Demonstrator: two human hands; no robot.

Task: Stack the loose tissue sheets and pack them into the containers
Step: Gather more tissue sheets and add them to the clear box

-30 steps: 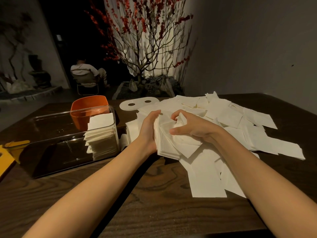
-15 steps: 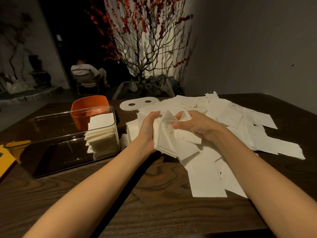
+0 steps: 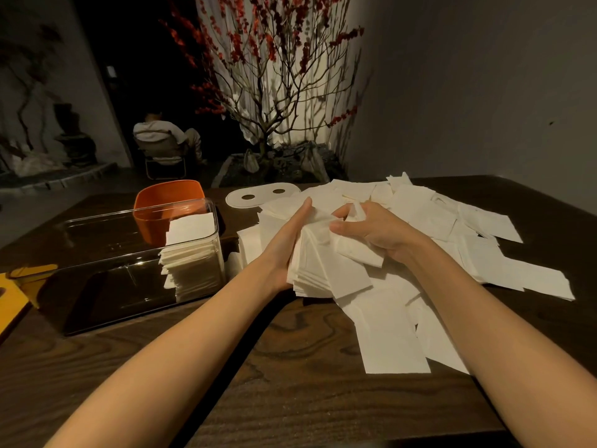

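**Both hands on a tissue bundle above the loose heap**

The left hand (image 3: 287,240) presses straight fingers flat against the side of a thick bundle of tissue sheets (image 3: 323,273); the right hand (image 3: 371,231) curls round its other side, thumb pinching crumpled top sheets. Under it, soft white square sheets (image 3: 452,240) sprawl over the dark, wavy-grained wooden table (image 3: 290,383). One clear rectangular plastic container (image 3: 106,273) holds a single neat stack (image 3: 190,253) at its right end. One orange tub (image 3: 168,202) stands behind.

Left hand (image 3: 292,240) and right hand (image 3: 374,232) hold a tissue stack (image 3: 326,270) above loose sheets (image 3: 452,227) on the surface (image 3: 290,367).
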